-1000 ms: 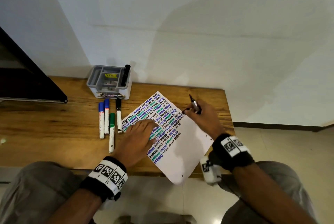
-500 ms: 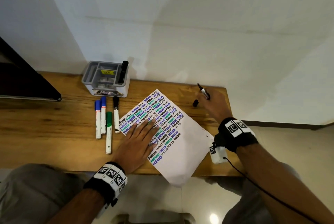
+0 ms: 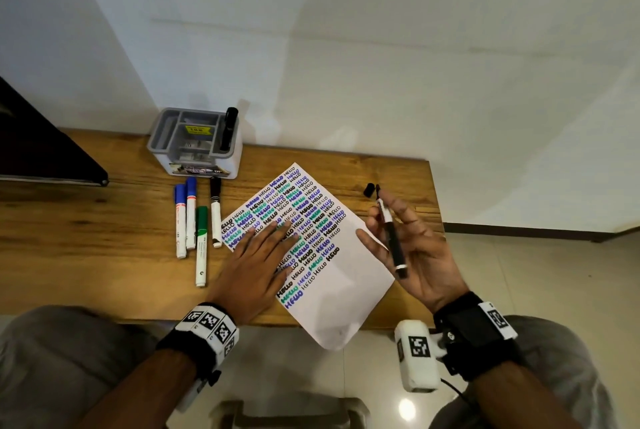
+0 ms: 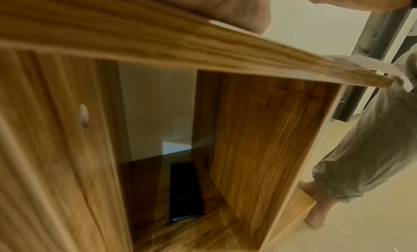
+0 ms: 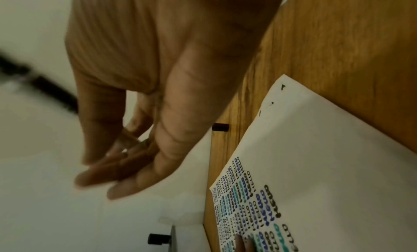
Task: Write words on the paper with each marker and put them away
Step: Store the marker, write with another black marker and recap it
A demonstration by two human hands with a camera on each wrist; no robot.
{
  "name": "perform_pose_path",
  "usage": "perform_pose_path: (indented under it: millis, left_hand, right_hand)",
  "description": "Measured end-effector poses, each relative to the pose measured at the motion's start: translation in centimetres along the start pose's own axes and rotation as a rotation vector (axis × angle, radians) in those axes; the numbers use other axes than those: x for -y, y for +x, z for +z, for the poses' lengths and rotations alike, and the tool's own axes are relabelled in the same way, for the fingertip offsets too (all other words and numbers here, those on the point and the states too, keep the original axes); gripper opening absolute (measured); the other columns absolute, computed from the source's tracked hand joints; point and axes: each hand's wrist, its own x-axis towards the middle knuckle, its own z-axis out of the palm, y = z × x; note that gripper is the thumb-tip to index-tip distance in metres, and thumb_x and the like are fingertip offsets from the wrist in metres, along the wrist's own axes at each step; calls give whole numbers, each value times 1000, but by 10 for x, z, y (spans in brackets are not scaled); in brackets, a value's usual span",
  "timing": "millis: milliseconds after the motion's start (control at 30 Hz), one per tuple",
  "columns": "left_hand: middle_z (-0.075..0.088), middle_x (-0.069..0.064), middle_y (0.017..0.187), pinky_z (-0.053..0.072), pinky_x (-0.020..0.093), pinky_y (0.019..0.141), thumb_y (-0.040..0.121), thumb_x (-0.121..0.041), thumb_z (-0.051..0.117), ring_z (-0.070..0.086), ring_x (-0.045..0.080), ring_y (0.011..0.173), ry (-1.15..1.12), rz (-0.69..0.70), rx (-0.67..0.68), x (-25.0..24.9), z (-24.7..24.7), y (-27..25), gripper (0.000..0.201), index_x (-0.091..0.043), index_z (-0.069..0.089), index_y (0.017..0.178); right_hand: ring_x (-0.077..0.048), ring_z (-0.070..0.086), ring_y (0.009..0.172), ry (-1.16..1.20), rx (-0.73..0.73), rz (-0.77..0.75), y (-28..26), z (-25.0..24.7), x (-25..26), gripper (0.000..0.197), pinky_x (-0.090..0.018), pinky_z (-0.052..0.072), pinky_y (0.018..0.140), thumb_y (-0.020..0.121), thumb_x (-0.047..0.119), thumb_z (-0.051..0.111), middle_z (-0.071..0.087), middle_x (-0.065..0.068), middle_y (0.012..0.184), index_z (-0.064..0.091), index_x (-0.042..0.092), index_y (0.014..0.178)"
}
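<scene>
Pen (image 3: 393,238) uncapped, lying across upturned right hand (image 3: 412,255), tip pointing away, fingers loosely curled round it, above desk's right end. Cap (image 3: 369,189) on desk (image 3: 86,238) just beyond tip. Left hand (image 3: 258,264) flat, fingers straight, pressing paper (image 3: 346,290) full of "HELLO". Four markers (image 3: 201,245) left of paper; organizer (image 3: 194,141) by white wall.

I read "HELLO" over and over in black, blue and green on the paper (image 3: 313,252) under my left hand (image 3: 256,273). The organizer's (image 3: 194,144) yellow label beyond it is illegible.
</scene>
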Motion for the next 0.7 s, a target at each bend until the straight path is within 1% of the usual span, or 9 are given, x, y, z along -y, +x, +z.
perform_pose_path:
  millis: [67,133,200,267,333,433,500,600,700]
  left_hand:
    - [19,-7,163,17,47,122,101,-49,28,11,12,151,-1,-3,-2,1,1,0,55,-31,24,153]
    - [20,-7,163,17,47,122,101,-49,28,11,11,151,-5,-5,-10,1,1,1,55,-31,25,153]
    - [20,-8,163,16,46,122,101,-49,29,11,11,151,-9,-5,-10,2,2,1,55,-31,26,153]
    - [22,-7,162,16,46,122,101,-48,30,12,11,151,-9,-6,-14,2,3,0,54,-31,28,152]
    - [23,-7,162,15,46,122,101,-48,30,13,11,150,-16,-9,-17,2,3,0,54,-31,29,152]
    - [21,-8,162,14,45,122,101,-48,30,12,10,151,-7,-10,-9,2,3,0,54,-31,27,152]
    - [21,-8,162,14,45,122,101,-48,30,12,11,151,-1,-10,-7,3,3,0,54,-32,26,153]
    - [21,-8,162,15,46,122,101,-48,31,13,11,151,-7,-13,-6,3,3,0,54,-32,26,152]
    - [22,-8,162,14,45,122,100,-48,32,13,11,151,-9,-14,-6,2,3,0,54,-32,27,152]
  right_hand:
    - [-20,65,98,-52,-14,-34,2,-2,-1,56,-40,53,100,88,-1,68,62,-10,104,54,8,141]
    - [-15,54,72,-232,-132,-59,8,-2,-4,34,-36,52,79,89,22,76,48,-4,77,65,8,118]
    - [-14,34,56,-468,-310,-85,16,-3,-11,32,-33,38,62,96,38,65,32,1,61,66,5,95]
    - [-14,31,51,-656,-399,-116,24,-8,-19,35,-33,33,57,105,27,51,38,5,54,65,-4,97]
    - [-20,46,55,-806,-363,-118,30,-14,-25,21,-34,42,61,105,9,48,54,-2,60,62,-6,108]
    - [-23,68,79,-990,-281,-91,34,-24,-31,12,-28,56,80,98,-1,58,70,-14,84,63,-2,109]
    - [-19,71,88,-1053,-292,-85,34,-32,-36,10,-29,57,82,94,-2,63,74,-12,94,65,-1,104]
    - [-17,70,98,-1136,-353,-101,33,-43,-42,8,-39,60,86,92,1,68,74,-3,103,68,6,99]
    - [-25,72,96,-1188,-307,-157,32,-51,-44,8,-53,59,83,91,4,71,75,-5,103,68,9,97]
